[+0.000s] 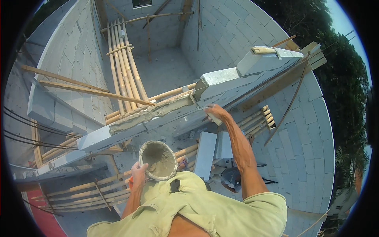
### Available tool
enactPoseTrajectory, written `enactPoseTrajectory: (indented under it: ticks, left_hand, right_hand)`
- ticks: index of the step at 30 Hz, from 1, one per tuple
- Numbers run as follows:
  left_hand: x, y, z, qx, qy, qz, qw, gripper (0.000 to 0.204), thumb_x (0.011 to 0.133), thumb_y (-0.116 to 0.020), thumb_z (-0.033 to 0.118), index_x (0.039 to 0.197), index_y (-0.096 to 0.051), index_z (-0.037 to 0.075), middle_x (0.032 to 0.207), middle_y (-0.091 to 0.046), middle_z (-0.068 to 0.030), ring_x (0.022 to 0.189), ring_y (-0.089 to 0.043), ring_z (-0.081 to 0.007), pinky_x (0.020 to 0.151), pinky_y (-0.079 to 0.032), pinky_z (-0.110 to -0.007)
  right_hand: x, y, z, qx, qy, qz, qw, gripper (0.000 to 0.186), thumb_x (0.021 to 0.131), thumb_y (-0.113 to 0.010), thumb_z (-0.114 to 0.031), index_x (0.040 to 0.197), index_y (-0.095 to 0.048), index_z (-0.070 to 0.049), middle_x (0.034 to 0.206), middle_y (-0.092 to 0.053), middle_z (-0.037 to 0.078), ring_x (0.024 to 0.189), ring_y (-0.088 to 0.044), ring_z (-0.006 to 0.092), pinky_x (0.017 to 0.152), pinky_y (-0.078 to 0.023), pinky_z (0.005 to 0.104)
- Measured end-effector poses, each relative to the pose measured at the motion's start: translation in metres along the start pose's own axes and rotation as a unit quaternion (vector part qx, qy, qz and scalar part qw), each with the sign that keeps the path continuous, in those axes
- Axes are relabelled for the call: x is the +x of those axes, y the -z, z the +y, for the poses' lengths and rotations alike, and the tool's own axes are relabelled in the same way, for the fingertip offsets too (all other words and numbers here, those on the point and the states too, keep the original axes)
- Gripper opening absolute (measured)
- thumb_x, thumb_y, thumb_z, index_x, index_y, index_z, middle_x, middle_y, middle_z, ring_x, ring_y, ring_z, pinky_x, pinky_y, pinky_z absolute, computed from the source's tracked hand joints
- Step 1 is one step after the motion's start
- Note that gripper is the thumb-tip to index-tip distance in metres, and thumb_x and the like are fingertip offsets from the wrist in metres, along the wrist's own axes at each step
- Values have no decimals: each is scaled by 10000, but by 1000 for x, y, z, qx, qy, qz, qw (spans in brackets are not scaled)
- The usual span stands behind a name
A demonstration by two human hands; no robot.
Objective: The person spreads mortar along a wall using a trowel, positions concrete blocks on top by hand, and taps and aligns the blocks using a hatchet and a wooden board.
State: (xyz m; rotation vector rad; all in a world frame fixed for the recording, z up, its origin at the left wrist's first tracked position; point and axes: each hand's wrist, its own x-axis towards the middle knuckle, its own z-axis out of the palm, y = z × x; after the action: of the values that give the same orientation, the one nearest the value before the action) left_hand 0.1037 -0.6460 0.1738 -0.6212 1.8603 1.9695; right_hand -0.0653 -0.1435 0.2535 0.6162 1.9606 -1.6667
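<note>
My left hand (139, 173) grips the near-left rim of a round bucket (174, 155) held against my shirt. Grey wet mortar (158, 160) lies inside it. My right hand (218, 111) is closed around the pale handle of a trowel (214, 119), reached out over the wall. The thin end of the tool is at the end face of a white block (218, 78), beside a strip of spread mortar (173, 106) along the wall top (98, 138). The trowel's blade is hard to make out.
Bamboo poles (127, 67) form a platform beyond the wall, with wooden planks (94, 93) across the left. More bamboo (98, 191) runs below me. Loose white blocks (205, 156) lie near a person (232, 178) lower down. Block walls (233, 27) enclose a room ahead.
</note>
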Motion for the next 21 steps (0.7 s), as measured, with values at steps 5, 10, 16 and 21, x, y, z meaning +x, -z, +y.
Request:
enactPoseTrajectory:
  ticks: [5, 10, 16, 21]
  left_hand:
    - [-4, 19, 5, -19, -19, 42, 999, 229, 859, -751, 58, 766, -547, 109, 710, -499, 71, 599, -414, -42, 531, -342, -256]
    - [11, 52, -27, -15, -33, 84, 996, 84, 855, -721, 47, 829, -642, 50, 748, -560, 53, 664, -463, -52, 597, -364, -261]
    - [0, 63, -38, -20, -12, 124, 992, 203, 855, -738, 72, 774, -558, 117, 651, -507, 56, 489, -436, -51, 427, -327, -247]
    - [5, 64, -53, -48, -11, 126, 991, 192, 860, -735, 89, 785, -562, 125, 653, -526, 48, 476, -455, -54, 400, -328, -239]
  right_hand:
    - [12, 6, -21, -24, 30, 13, 999, 364, 1000, -669, -270, 1270, -626, -30, 867, -633, 56, 635, -599, 147, 514, -501, 307]
    - [24, 14, -31, -45, 3, 23, 999, 335, 1036, -646, -271, 1266, -602, -32, 847, -602, 29, 612, -564, 130, 486, -494, 283]
    - [-11, 11, -38, 5, 72, 36, 997, 308, 1013, -645, -327, 1112, -627, -36, 837, -611, 34, 604, -567, 131, 494, -470, 300]
    - [-15, 21, -40, 9, 86, -4, 996, 304, 985, -657, -311, 1124, -624, -42, 819, -586, 26, 588, -545, 119, 490, -443, 296]
